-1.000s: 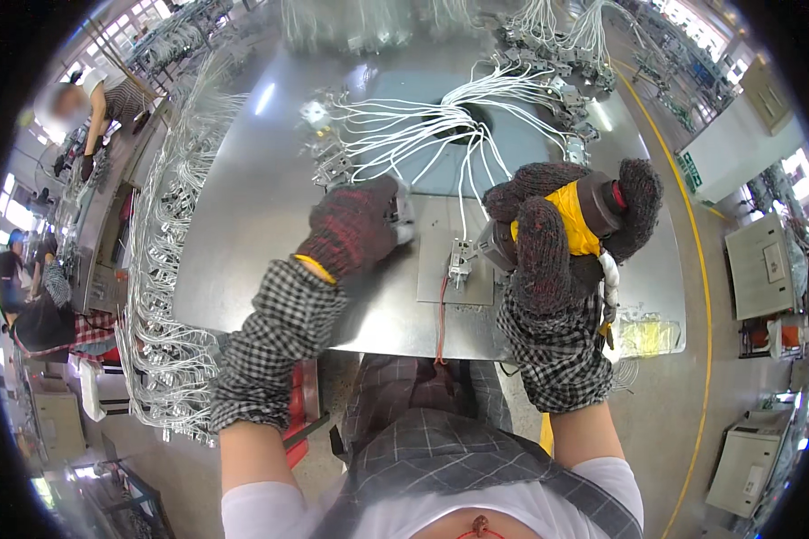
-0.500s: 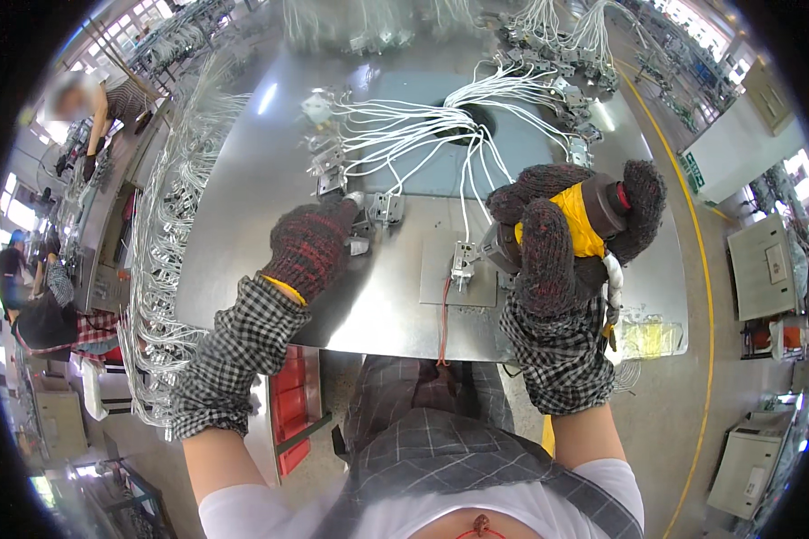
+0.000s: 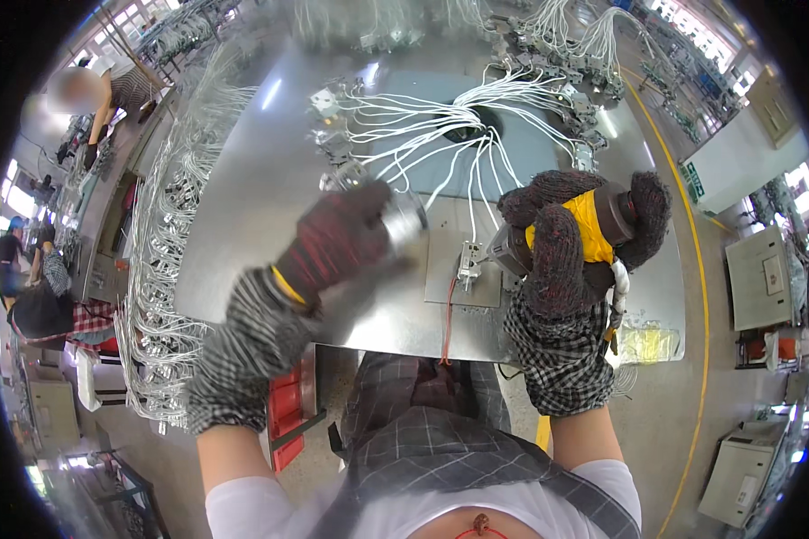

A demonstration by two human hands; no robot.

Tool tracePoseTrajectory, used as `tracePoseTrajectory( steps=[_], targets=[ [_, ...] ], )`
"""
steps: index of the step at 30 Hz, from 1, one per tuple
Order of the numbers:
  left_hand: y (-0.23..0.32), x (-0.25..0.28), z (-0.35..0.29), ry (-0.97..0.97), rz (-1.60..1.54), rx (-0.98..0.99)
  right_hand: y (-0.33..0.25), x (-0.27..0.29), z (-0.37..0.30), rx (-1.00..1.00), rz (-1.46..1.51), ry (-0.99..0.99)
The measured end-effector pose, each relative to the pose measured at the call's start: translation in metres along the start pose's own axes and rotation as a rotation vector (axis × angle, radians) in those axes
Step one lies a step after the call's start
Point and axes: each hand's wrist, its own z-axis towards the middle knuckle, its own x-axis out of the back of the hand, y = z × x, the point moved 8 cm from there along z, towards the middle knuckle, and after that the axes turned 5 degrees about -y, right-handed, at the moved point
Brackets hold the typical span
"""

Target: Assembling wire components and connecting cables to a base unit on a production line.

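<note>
Small boxy silver metal fitting (image 3: 469, 260) rests on the flat grey plate (image 3: 440, 251), near middle. Right, the dark-gloved right hand (image 3: 562, 251) wraps its fingers around a dark yellow-taped handheld tool (image 3: 591, 225); left, the dark-red-gloved left hand (image 3: 340, 235) grasps a blurred silver metal piece (image 3: 406, 218).

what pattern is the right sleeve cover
Black and white check; the right sleeve cover shows in the head view.

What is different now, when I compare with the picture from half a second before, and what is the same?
The left hand has moved to the right, toward the small plate. A blurred metal piece shows at its fingers; its grip is unclear. The right hand still holds the yellow-taped tool, and the metal fitting stays on the plate.
</note>
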Motion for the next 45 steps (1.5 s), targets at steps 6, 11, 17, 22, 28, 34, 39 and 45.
tracePoseTrajectory(
  steps=[6, 11, 17, 22, 28, 34, 39, 45],
  targets=[
    [0.015, -0.04, -0.015, -0.049, -0.275, 0.233, -0.001, -0.001, 0.005, -0.124, -0.075, -0.113],
    [0.014, -0.067, -0.016, -0.113, -0.447, 0.105, 0.0, -0.002, 0.006, -0.007, -0.144, -0.071],
    [0.022, -0.068, -0.003, -0.118, -0.9, 0.167, -0.003, 0.018, 0.022, 0.101, -0.016, -0.034],
    [0.038, -0.076, 0.016, -0.126, -0.733, 0.181, -0.013, 0.036, 0.035, 0.155, -0.031, 0.064],
    [0.037, -0.069, 0.019, -0.326, -0.434, 0.359, 0.012, 0.04, 0.015, -0.041, 0.254, 0.201],
    [0.033, -0.073, 0.012, -0.287, -0.494, 0.349, 0.004, 0.013, 0.004, -0.025, -0.149, -0.068],
    [0.049, -0.02, 0.018, 0.013, -0.139, 0.032, 0.01, 0.019, -0.006, -0.198, -0.038, 0.076],
    [-0.035, -0.019, 0.001, -0.133, 0.069, -0.016, 0.005, 0.007, 0.003, -0.026, -0.031, -0.024]
  ],
)
